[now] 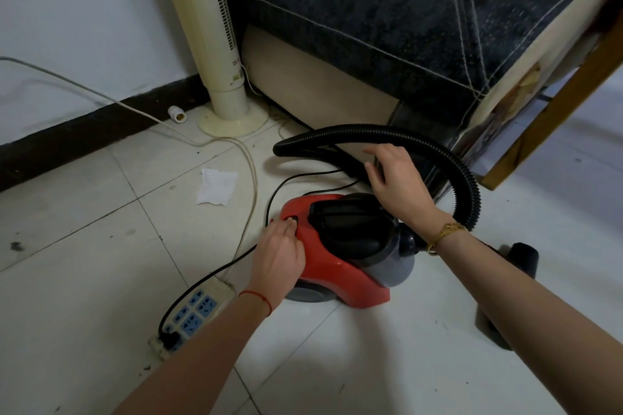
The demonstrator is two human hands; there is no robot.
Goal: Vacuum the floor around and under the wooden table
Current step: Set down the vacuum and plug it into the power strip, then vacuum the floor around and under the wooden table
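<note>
Left hand [281,254] presses the red canister vacuum's [337,266] switch; right hand [392,178] hovers, fingers loose, empty. Compact, probably light: lift by black top handle [350,212]; ribbed hose [387,135] flexes.

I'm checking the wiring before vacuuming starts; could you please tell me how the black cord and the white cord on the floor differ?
The black cord is dark and runs from a plug in the power strip toward the red vacuum; the white cord is pale and trails from the strip's end toward the wall on the left. The black cord curls behind the vacuum; the white cord sweeps past the fan base. Both lie loose on the tiled floor.
</note>
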